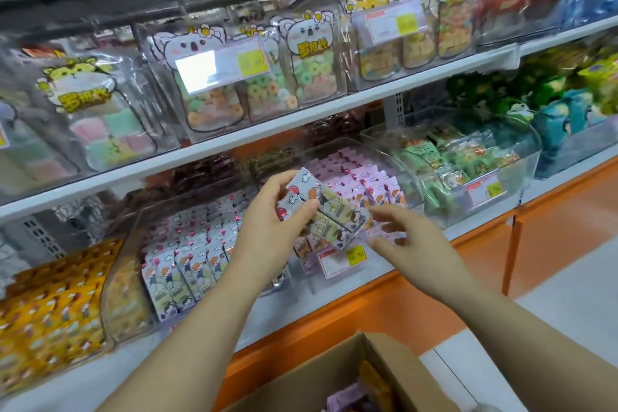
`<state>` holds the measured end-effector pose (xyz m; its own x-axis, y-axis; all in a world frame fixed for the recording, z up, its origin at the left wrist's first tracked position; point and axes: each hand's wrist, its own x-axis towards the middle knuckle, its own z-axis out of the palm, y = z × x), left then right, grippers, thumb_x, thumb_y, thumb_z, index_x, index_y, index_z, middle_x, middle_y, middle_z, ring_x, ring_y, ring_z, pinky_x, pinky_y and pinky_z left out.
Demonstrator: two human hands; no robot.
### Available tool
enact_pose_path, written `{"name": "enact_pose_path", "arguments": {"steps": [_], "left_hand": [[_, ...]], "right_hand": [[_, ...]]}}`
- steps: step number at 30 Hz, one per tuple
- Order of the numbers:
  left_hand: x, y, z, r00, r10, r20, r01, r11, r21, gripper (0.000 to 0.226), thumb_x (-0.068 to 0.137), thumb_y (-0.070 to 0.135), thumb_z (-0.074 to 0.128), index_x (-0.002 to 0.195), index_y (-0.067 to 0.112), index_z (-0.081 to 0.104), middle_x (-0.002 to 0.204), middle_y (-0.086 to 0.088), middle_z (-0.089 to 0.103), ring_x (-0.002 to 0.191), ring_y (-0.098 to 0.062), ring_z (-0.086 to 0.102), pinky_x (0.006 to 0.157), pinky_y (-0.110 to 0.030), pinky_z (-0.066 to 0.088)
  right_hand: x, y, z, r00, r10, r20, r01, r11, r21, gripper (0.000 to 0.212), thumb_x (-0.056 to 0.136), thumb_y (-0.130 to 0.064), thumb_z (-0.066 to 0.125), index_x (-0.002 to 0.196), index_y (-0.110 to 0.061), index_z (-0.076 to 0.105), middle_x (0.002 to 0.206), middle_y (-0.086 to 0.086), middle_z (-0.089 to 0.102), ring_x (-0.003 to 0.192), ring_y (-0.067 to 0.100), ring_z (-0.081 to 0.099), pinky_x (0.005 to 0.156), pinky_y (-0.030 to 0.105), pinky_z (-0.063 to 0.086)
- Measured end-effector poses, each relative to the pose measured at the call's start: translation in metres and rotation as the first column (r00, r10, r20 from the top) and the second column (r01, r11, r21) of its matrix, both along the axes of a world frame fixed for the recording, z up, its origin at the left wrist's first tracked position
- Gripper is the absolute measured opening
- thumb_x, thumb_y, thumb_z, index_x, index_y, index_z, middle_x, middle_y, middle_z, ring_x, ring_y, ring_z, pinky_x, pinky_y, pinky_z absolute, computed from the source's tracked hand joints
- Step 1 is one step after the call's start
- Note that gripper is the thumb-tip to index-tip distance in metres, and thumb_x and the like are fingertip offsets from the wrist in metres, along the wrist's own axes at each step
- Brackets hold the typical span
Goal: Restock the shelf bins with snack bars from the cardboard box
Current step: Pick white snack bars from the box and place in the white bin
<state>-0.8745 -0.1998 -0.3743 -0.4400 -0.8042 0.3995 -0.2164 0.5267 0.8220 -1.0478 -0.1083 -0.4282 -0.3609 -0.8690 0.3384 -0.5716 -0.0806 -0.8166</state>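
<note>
Several snack bars [329, 211], likely light, stiff and slippery, suit a pinch across their flat faces: left hand [277, 227] grips them so; right hand [411, 244] hovers beside, fingers spread, empty.

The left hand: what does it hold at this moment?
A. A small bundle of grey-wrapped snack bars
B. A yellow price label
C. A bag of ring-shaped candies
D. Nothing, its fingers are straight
A: the left hand curls its fingers and thumb round a small bundle of grey-wrapped snack bars in front of the shelf bins, while the right hand is open beside them.
</note>
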Motion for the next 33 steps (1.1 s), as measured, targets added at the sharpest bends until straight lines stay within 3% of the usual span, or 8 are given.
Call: {"name": "enact_pose_path", "arguments": {"steps": [4,7,9,13,15,20,23,33], "left_hand": [[0.031,0.011,0.003,0.988,-0.036,0.150,0.043,0.998,-0.042,0.043,0.089,0.034,0.063,0.119,0.056,0.043,0.118,0.042,0.043,0.110,0.022,0.038,0.099,-0.033,0.046],[0.067,0.012,0.010,0.967,-0.024,0.255,0.047,0.995,-0.083,0.043,0.091,0.035,0.060,0.126,0.052,0.041,0.125,0.034,0.039,0.118,0.011,0.033,0.097,-0.015,0.033],[0.092,0.011,0.016,0.960,0.019,0.278,0.003,0.997,-0.080,0.039,0.090,0.035,0.060,0.123,0.051,0.046,0.123,0.031,0.044,0.119,0.002,0.041,0.098,-0.025,0.043],[0.133,0.001,0.022,0.963,0.202,0.176,-0.172,0.970,-0.174,0.032,0.091,0.022,0.062,0.113,0.043,0.051,0.101,0.036,0.044,0.087,0.019,0.054,0.064,0.000,0.042],[0.144,-0.007,0.021,0.948,0.279,0.151,-0.251,0.951,-0.180,0.031,0.091,0.020,0.063,0.113,0.040,0.053,0.098,0.029,0.050,0.076,0.026,0.050,0.058,-0.003,0.043],[0.148,-0.030,0.003,0.881,0.335,0.335,-0.301,0.942,-0.151,0.037,0.090,0.026,0.064,0.126,0.034,0.055,0.131,0.009,0.056,0.123,-0.011,0.048,0.091,-0.020,0.036],[0.149,-0.040,0.008,0.830,0.383,0.404,-0.307,0.920,-0.242,0.039,0.090,0.029,0.063,0.127,0.036,0.054,0.132,0.009,0.056,0.110,-0.015,0.054,0.086,-0.025,0.040],[0.191,-0.068,-0.010,0.468,0.512,0.720,-0.189,0.854,-0.484,0.045,0.092,0.039,0.058,0.135,0.034,0.047,0.133,0.004,0.053,0.119,-0.020,0.053,0.097,-0.034,0.038]], "right_hand": [[0.041,0.001,0.017,0.990,0.126,-0.071,-0.131,0.989,-0.068,0.042,0.088,-0.027,0.064,0.128,-0.034,0.049,0.115,-0.030,0.047,0.106,-0.006,0.045,0.086,0.004,0.034],[0.071,-0.001,0.027,0.969,0.221,-0.112,-0.229,0.971,-0.062,0.034,0.089,-0.024,0.063,0.122,-0.032,0.055,0.110,-0.027,0.055,0.103,-0.007,0.052,0.088,0.011,0.041],[0.087,-0.004,0.031,0.948,0.285,-0.138,-0.288,0.958,-0.001,0.038,0.090,-0.025,0.062,0.127,-0.030,0.054,0.116,-0.022,0.057,0.105,-0.004,0.053,0.093,0.021,0.045],[0.103,-0.010,0.035,0.935,0.299,-0.190,-0.291,0.954,0.069,0.047,0.092,-0.027,0.061,0.136,-0.033,0.045,0.132,-0.017,0.050,0.117,-0.002,0.045,0.104,0.024,0.038],[0.103,-0.014,0.031,0.931,0.279,-0.234,-0.264,0.960,0.093,0.049,0.092,-0.027,0.060,0.138,-0.031,0.042,0.139,-0.014,0.045,0.126,0.002,0.040,0.107,0.022,0.032],[0.100,-0.029,0.003,0.887,0.277,-0.370,-0.208,0.954,0.214,0.056,0.091,-0.025,0.061,0.142,-0.027,0.037,0.147,-0.006,0.038,0.137,0.010,0.029,0.109,0.020,0.019],[0.102,-0.040,-0.008,0.849,0.297,-0.436,-0.199,0.946,0.257,0.059,0.090,-0.030,0.061,0.143,-0.031,0.035,0.148,-0.008,0.035,0.136,0.011,0.028,0.111,0.025,0.022],[0.143,-0.064,-0.016,0.825,0.082,-0.559,-0.154,0.985,-0.084,0.036,0.073,-0.016,0.077,0.108,-0.017,0.068,0.116,0.005,0.063,0.110,0.030,0.057,0.093,0.050,0.044]]}}
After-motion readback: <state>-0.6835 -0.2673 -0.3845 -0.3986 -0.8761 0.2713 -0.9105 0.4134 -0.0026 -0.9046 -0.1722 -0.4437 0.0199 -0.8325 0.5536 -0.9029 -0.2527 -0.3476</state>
